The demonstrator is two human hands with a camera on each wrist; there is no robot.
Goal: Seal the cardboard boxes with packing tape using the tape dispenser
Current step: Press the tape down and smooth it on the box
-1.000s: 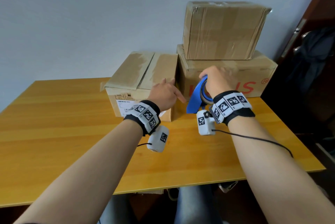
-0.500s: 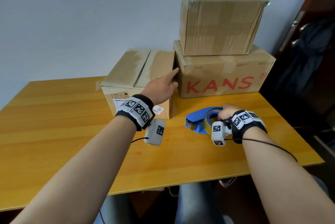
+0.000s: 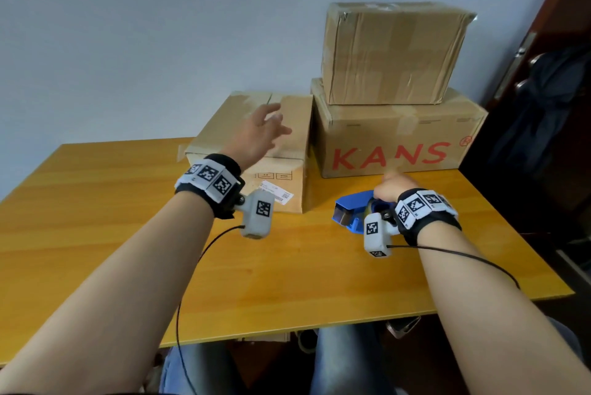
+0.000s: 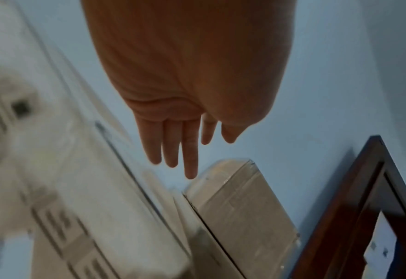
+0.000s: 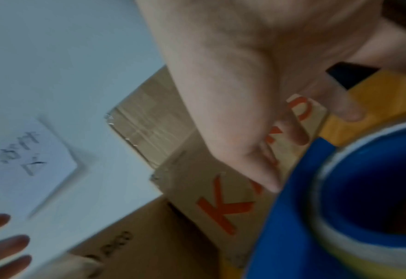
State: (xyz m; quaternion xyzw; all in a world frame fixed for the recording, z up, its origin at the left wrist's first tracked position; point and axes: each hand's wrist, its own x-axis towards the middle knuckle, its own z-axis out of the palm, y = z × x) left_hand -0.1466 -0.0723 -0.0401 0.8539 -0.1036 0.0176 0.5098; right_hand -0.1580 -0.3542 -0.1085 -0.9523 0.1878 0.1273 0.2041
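A small cardboard box (image 3: pixel 224 129) stands on the table with tape along its top seam. My left hand (image 3: pixel 262 129) hovers over its top, fingers straight and spread, holding nothing; the left wrist view shows the left hand's fingers (image 4: pixel 190 151) extended above the blurred box (image 4: pixel 77 188). The blue tape dispenser (image 3: pixel 351 206) lies on the table to the right of that box. My right hand (image 3: pixel 391 185) sits just over its rear, fingers loose. In the right wrist view the right hand's fingers (image 5: pixel 294 130) stretch past the dispenser (image 5: pixel 340 198) and do not wrap it.
A large box printed KANS (image 3: pixel 399 145) stands behind the dispenser, with a taped box (image 3: pixel 390 52) stacked on it. The wooden table (image 3: pixel 287 266) has bare surface at left and front. A dark door (image 3: pixel 563 27) with a hanging dark bag (image 3: pixel 550 107) borders the right.
My right hand lowered the dispenser onto the table and has now loosened its fingers from it. My left hand rose from the small box's front corner to above its top.
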